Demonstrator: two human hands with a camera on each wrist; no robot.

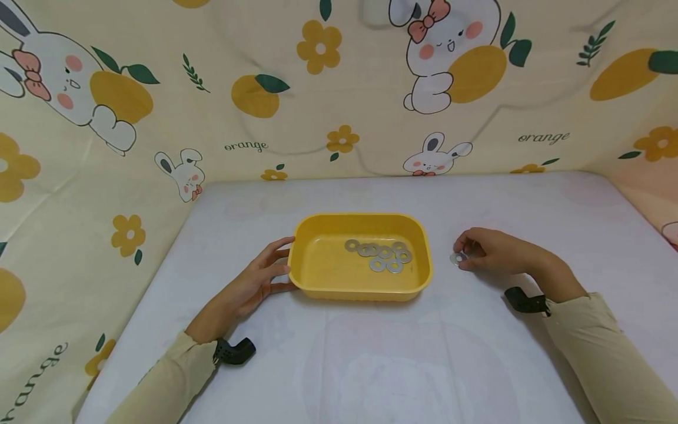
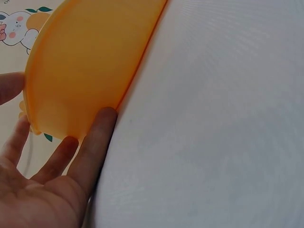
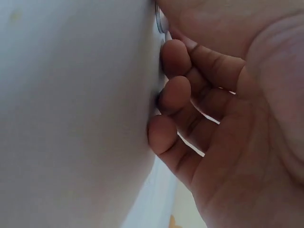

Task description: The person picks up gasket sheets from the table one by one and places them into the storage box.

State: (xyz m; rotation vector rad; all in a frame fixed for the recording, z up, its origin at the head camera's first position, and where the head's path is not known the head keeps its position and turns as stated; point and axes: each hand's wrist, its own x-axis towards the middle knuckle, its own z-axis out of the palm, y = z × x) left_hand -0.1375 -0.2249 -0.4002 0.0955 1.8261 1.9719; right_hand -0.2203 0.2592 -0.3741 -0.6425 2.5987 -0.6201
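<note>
A shallow yellow plastic tray stands on the white table, and several flat metal washers lie loosely together on the right part of its floor. My left hand rests its extended fingers against the tray's left side; in the left wrist view the fingertips touch the outer wall. To the right of the tray, my right hand pinches a washer between thumb and finger, low at the tabletop. Only a sliver of that washer shows in the right wrist view, beside the curled fingers.
The white tabletop spreads around the tray. A cream cloth printed with rabbits and oranges rises behind and at the sides. Black wrist devices sit on both cuffs.
</note>
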